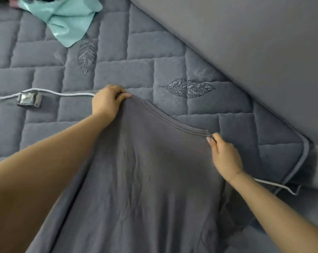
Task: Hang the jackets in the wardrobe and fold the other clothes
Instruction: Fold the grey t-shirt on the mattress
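Observation:
A plain grey garment (145, 170) is spread over the quilted grey bed cover (45, 110), its stitched hem edge running across the far side. My left hand (107, 103) pinches the left corner of that hem. My right hand (224, 156) pinches the right corner between thumb and fingers. The hem sags in a curve between the two hands. The near part of the garment runs out of the bottom of the view.
A mint-green plastic bag (68, 17) lies at the far left with other items behind it. A white cable (72, 94) with a small silver-wrapped block (29, 101) crosses the cover on the left. A grey padded headboard or wall panel (255, 52) runs along the right.

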`<move>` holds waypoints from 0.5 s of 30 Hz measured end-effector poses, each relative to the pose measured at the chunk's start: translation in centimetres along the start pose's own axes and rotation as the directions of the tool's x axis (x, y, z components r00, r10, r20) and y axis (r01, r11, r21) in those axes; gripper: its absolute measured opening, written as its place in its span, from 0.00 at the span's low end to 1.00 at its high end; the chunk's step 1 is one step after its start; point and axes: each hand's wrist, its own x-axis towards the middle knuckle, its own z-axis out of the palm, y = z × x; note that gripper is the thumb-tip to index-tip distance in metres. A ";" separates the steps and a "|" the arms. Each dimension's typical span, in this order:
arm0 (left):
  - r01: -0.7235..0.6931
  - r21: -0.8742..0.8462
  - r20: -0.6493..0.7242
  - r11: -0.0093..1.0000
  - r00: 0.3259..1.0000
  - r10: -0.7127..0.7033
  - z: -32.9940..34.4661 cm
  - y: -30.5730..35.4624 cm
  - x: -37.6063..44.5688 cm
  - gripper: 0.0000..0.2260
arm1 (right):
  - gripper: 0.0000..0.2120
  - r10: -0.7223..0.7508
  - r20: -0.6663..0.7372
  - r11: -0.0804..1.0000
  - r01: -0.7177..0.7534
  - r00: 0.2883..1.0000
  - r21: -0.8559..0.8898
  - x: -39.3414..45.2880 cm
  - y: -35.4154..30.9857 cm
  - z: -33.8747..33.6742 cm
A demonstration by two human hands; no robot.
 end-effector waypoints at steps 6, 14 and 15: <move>0.006 0.154 -0.075 0.988 0.997 0.006 3.0 -0.2 -0.4 0.16 | 0.12 -0.027 -0.199 0.998 0.016 0.980 -0.054 -1.0 0.0 1.4; 0.041 0.030 -0.041 0.999 0.998 -0.039 3.5 6.1 -18.6 0.21 | 0.24 -0.521 0.079 0.795 0.517 0.850 -0.318 -10.1 -1.4 4.0; 0.070 0.043 0.034 0.997 0.997 -0.072 4.5 6.1 -21.6 0.23 | 0.26 -0.511 0.171 0.767 0.537 0.842 -0.352 -11.1 -0.5 4.6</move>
